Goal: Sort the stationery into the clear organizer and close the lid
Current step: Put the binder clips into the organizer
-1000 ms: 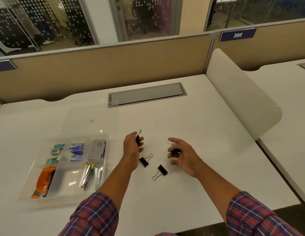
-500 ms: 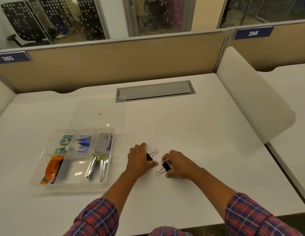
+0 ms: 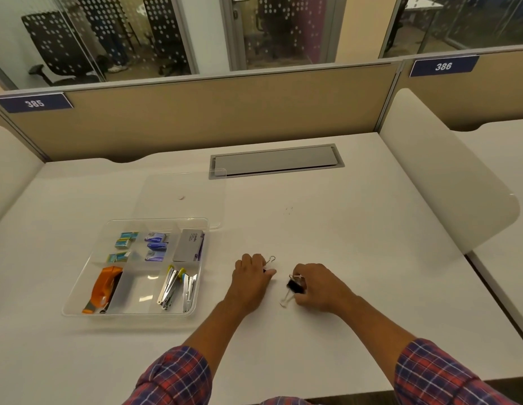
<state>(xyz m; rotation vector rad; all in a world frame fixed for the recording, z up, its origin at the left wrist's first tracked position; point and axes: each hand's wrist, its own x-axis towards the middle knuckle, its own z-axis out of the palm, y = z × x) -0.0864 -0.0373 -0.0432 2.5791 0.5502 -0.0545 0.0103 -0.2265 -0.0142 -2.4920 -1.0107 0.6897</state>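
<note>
Right now both hands are down on the desk [image 3: 356, 229], picking up black clips. The left hand [image 3: 251, 277] lies over one clip [image 3: 270, 263]; only its wire loop and a bit of black peek out past the fingers. The fingers are curled close on it, but I cannot tell if they really hold it. The right hand [image 3: 318, 286] has its fingers pinched on another clip [image 3: 293, 286], which looks like it touches the desk.

The organizer [image 3: 79, 305] sits to the left, near the left hand. It already has an orange stapler [image 3: 103, 287], small boxes [image 3: 124, 244] and silver tools [image 3: 178, 287] in it. One front part between the stapler and the tools looks bare. The lid [image 3: 181, 197] lies open behind it.

So this looks like the step of gathering the last clips. Next, I think, the hands must lift them, carry them left, and drop them in a free part. After that the lid can be shut.
</note>
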